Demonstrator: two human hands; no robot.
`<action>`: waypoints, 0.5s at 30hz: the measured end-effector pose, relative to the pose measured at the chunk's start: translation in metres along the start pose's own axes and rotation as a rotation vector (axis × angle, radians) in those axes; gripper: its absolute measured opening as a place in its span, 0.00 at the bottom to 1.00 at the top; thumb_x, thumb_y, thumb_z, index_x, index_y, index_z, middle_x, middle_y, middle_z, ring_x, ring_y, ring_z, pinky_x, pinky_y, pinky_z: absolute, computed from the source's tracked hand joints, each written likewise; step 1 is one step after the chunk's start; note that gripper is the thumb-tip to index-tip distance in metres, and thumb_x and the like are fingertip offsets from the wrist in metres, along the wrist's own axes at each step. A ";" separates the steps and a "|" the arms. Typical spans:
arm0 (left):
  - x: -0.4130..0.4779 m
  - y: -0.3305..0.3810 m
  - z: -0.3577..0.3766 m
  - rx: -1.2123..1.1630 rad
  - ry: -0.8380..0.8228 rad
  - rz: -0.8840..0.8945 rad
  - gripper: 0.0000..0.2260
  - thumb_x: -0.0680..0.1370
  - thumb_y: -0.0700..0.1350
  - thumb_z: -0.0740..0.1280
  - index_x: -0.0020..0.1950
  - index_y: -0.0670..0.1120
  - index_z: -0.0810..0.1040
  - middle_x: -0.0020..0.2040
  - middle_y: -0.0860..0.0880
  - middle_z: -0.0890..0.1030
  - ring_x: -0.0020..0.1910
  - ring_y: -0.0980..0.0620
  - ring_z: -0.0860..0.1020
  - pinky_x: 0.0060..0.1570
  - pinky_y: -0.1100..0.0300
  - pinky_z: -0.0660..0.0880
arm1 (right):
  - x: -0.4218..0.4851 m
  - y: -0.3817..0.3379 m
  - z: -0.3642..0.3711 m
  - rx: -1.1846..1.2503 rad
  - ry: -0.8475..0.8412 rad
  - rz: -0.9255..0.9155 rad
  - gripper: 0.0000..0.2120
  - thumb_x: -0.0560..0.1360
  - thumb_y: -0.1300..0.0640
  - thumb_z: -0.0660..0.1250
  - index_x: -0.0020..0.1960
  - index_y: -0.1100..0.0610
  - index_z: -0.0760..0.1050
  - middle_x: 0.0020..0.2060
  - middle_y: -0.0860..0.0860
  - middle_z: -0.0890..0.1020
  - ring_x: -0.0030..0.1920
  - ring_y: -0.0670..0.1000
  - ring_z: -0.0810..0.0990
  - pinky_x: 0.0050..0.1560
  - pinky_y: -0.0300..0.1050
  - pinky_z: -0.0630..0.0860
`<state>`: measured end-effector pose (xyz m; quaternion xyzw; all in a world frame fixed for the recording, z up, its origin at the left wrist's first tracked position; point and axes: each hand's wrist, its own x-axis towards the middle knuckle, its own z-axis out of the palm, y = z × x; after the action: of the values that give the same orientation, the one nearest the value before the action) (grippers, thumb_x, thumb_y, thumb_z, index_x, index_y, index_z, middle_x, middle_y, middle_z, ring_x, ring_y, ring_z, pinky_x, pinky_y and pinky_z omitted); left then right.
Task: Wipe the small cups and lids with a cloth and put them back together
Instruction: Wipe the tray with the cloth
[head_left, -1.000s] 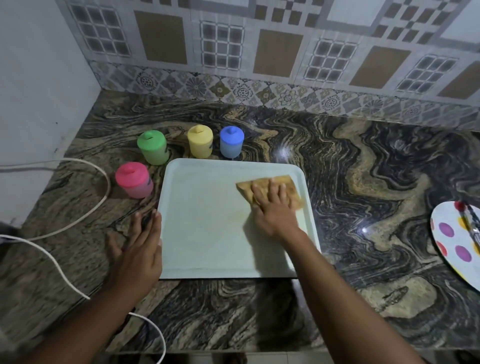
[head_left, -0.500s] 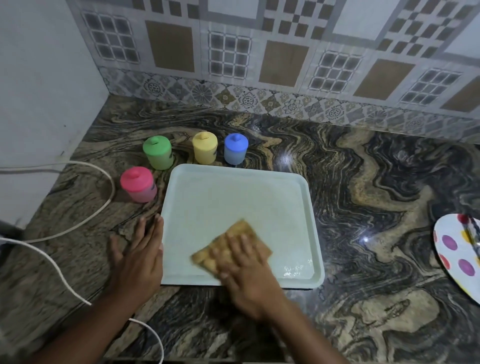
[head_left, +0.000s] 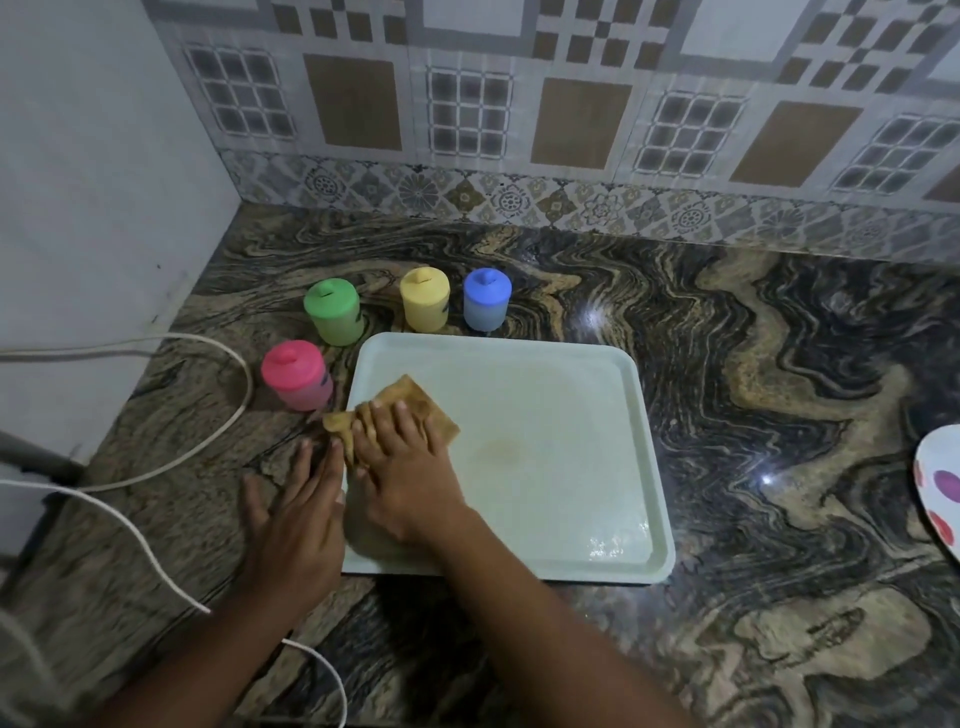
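Note:
Several small lidded cups stand on the marble counter: pink (head_left: 297, 375) at the left, then green (head_left: 332, 310), yellow (head_left: 425, 298) and blue (head_left: 487, 299) in a row behind a pale tray (head_left: 571, 415). All have their lids on. My right hand (head_left: 402, 470) presses a tan cloth (head_left: 410, 402) flat on the tray's left part with straight fingers. My left hand (head_left: 298, 512) lies flat on the counter, its fingers against the tray's left rim.
White cables (head_left: 156, 467) loop over the counter's left side. A white plate with coloured dots (head_left: 940, 488) sits at the right edge. A tiled wall runs behind the cups, and a plain wall closes the left side.
My right hand has swept the cloth from the tray's back right to its front, then to its left edge. The left hand stayed at the tray's rim.

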<state>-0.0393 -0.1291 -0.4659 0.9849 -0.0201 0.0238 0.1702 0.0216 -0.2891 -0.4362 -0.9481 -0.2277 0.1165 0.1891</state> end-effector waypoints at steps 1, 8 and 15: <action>0.000 -0.001 -0.001 0.000 0.003 0.006 0.26 0.80 0.49 0.48 0.79 0.49 0.60 0.78 0.56 0.61 0.79 0.55 0.52 0.70 0.29 0.48 | -0.021 -0.004 0.005 0.017 -0.006 -0.029 0.27 0.85 0.46 0.49 0.83 0.46 0.51 0.83 0.49 0.47 0.82 0.55 0.39 0.79 0.56 0.34; -0.001 0.005 -0.004 -0.051 0.008 -0.027 0.26 0.80 0.51 0.47 0.80 0.54 0.56 0.75 0.62 0.55 0.79 0.55 0.52 0.72 0.34 0.42 | -0.140 0.064 -0.021 0.022 -0.100 0.101 0.30 0.78 0.38 0.39 0.81 0.35 0.44 0.80 0.45 0.37 0.79 0.55 0.29 0.77 0.49 0.29; 0.001 0.001 0.000 -0.012 -0.017 -0.016 0.26 0.80 0.49 0.48 0.80 0.53 0.56 0.78 0.59 0.59 0.79 0.55 0.51 0.71 0.33 0.43 | -0.064 0.147 -0.063 -0.035 0.032 0.462 0.27 0.83 0.39 0.45 0.81 0.37 0.46 0.81 0.51 0.37 0.81 0.59 0.34 0.78 0.60 0.35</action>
<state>-0.0387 -0.1301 -0.4657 0.9842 -0.0136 0.0141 0.1761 0.0420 -0.4603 -0.4309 -0.9799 -0.0036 0.1376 0.1443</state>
